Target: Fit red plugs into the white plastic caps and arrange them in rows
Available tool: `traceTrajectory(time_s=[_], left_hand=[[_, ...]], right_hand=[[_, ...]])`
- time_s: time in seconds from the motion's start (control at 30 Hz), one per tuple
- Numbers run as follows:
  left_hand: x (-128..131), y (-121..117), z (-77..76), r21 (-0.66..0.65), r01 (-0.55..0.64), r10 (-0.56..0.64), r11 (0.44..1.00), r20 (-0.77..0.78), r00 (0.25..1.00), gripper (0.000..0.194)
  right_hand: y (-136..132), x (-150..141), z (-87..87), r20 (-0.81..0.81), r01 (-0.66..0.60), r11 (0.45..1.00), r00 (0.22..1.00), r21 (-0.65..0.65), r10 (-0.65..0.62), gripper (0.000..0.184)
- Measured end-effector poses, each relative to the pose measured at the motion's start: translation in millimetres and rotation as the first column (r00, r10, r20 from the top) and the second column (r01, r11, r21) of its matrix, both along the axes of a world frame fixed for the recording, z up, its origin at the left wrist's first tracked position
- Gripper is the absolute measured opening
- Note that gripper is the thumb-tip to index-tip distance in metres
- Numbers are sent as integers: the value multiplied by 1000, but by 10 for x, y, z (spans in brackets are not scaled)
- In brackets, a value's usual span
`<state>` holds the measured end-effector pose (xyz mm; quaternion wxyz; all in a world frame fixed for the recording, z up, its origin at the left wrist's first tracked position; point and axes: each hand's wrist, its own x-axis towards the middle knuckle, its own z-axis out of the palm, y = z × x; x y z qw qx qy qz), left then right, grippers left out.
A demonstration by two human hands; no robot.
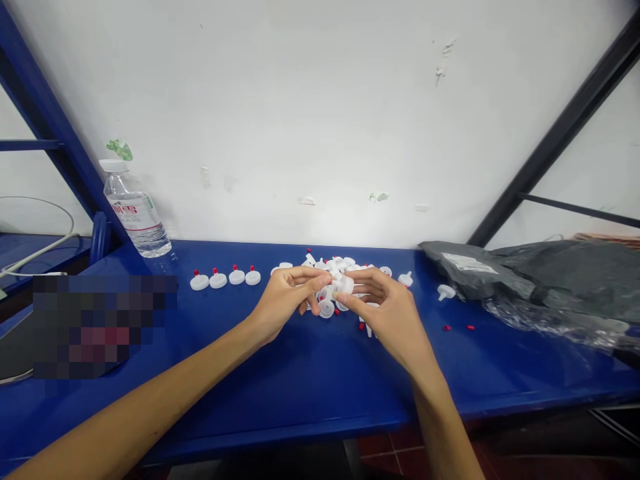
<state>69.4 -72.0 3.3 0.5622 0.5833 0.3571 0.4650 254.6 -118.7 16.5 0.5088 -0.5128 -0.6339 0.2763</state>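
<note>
My right hand (387, 303) is closed around the rim of a white nozzle cap (344, 285), its spout turned toward the left. Thumb and finger of my left hand (285, 297) pinch together at the spout's end; whether a small red tip is between them is hidden. Beneath and behind both hands lies a pile of loose white nozzle caps (327, 308), with small red tips (361, 326) scattered among them. To the left stands a row of several white nozzle caps (218, 280), spouts up, each with a red tip on it.
A water bottle (137, 213) stands at the back left by the wall. Dark plastic bags (465, 267) lie at the right, near a stray nozzle cap (446, 291) and two red tips (471, 327). A blurred-out patch (100, 327) covers something on the blue table (320, 393) at left.
</note>
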Motion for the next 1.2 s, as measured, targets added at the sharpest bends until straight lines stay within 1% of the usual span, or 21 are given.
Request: traceTrajectory(time_s=[0.1, 0.23, 0.37, 0.47, 0.53, 0.67, 0.73, 0.83, 0.87, 0.93, 0.97, 1.0, 1.03, 1.07, 1.1, 1.13, 1.17, 1.2], left_hand=[[-18, 6, 8, -66, 88, -85, 994, 40, 996, 38], [-38, 13, 4, -101, 172, -167, 980, 58, 984, 38], [-50, 23, -27, -126, 200, -191, 972, 79, 978, 37], [-50, 31, -38, -110, 188, -179, 976, 83, 980, 36], [-42, 31, -36, -86, 159, -154, 984, 60, 986, 36], [-12, 15, -18, -19, 47, -47, 999, -28, 998, 41], [-6, 14, 4, 11, 29, -28, 1000, -50, 998, 41], [-48, 57, 89, 70, 20, -15, 997, -76, 997, 40], [-84, 88, 134, 104, -9, 18, 995, -88, 996, 39], [-196, 175, 238, 202, -120, 149, 972, -136, 979, 36], [-272, 228, 289, 273, -193, 247, 942, -180, 952, 33], [-357, 286, 333, 362, -262, 360, 894, -237, 902, 30], [-448, 346, 366, 467, -308, 478, 829, -305, 824, 26], [-539, 407, 384, 571, -331, 591, 751, -359, 722, 22], [-626, 468, 387, 646, -331, 674, 688, -400, 621, 21], [-705, 527, 374, 689, -321, 724, 649, -432, 538, 20], [-772, 584, 347, 709, -309, 748, 635, -462, 476, 21], [-825, 637, 309, 707, -296, 749, 642, -496, 439, 21]], right_hand=[[-1, 8, 5, -49, -44, 999, 998, -5, 43, 33], [3, 30, 6, -116, -97, 995, 989, -20, 94, 37], [2, 36, 6, -222, -154, 985, 966, -79, 134, 45], [-8, 11, 12, -258, -144, 983, 960, -118, 110, 47], [-15, -18, 15, -240, -113, 985, 967, -133, 79, 47], [-9, -91, 3, -191, -78, 991, 980, -108, 57, 41], [3, -119, -14, -174, -75, 993, 983, -91, 59, 38], [22, -123, -37, -114, -38, 997, 993, -73, 29, 41], [26, -114, -41, -84, -11, 998, 996, -65, 6, 42], [29, -87, -43, -28, 52, 998, 998, -46, -53, 40], [30, -72, -42, -7, 80, 996, 997, -33, -81, 37], [29, -60, -40, 7, 103, 994, 995, -18, -103, 36], [29, -51, -39, 14, 120, 993, 993, -4, -120, 35], [28, -46, -38, 19, 131, 991, 991, 8, -131, 35], [27, -46, -37, 22, 136, 990, 990, 17, -137, 35], [26, -50, -37, 24, 137, 990, 990, 24, -138, 35], [25, -56, -37, 25, 135, 991, 990, 28, -135, 34], [23, -64, -36, 28, 130, 991, 991, 31, -131, 34]])
